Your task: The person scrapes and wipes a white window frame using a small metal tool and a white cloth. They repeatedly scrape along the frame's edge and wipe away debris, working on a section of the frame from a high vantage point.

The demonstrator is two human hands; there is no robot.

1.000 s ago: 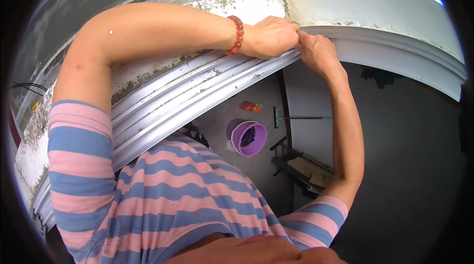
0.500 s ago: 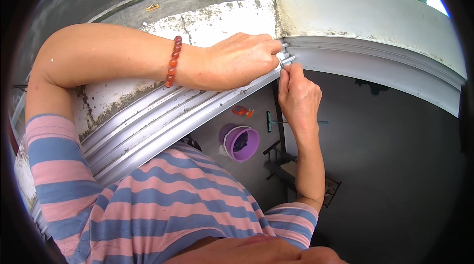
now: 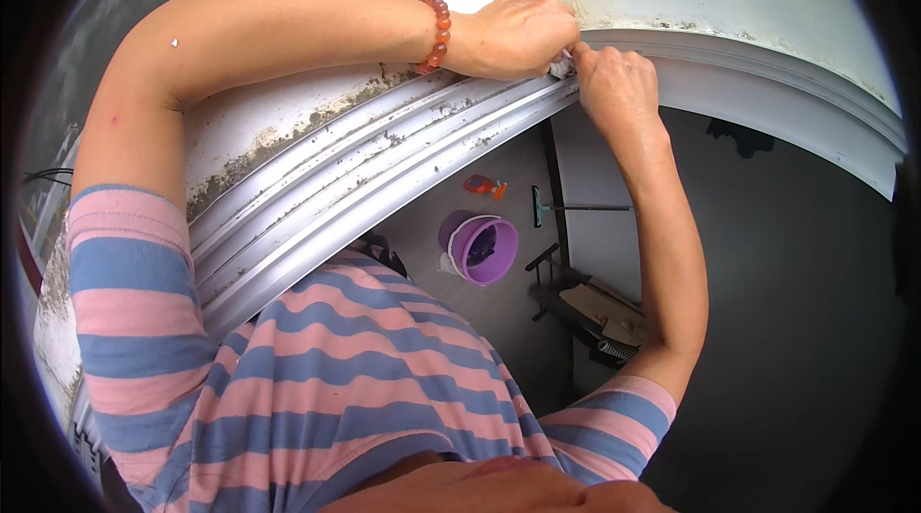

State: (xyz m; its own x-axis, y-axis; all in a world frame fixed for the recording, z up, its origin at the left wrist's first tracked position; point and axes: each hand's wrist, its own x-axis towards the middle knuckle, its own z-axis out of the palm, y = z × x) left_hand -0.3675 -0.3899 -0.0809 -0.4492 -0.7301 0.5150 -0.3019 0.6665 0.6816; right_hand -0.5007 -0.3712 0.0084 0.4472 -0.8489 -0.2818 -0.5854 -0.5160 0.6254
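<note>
I've got left hand (image 3: 520, 33) curled in over a crumpled whitish wad (image 3: 563, 65) at the corner end of the metal window track (image 3: 384, 143). Right hand (image 3: 619, 86) bunched just beside it. Fingertips mostly hidden, can't tell if either hand's fingers grip the wad. Below me: purple bucket (image 3: 501, 263), orange-red spray bottle (image 3: 483, 186), squeegee (image 3: 537, 207).
</note>
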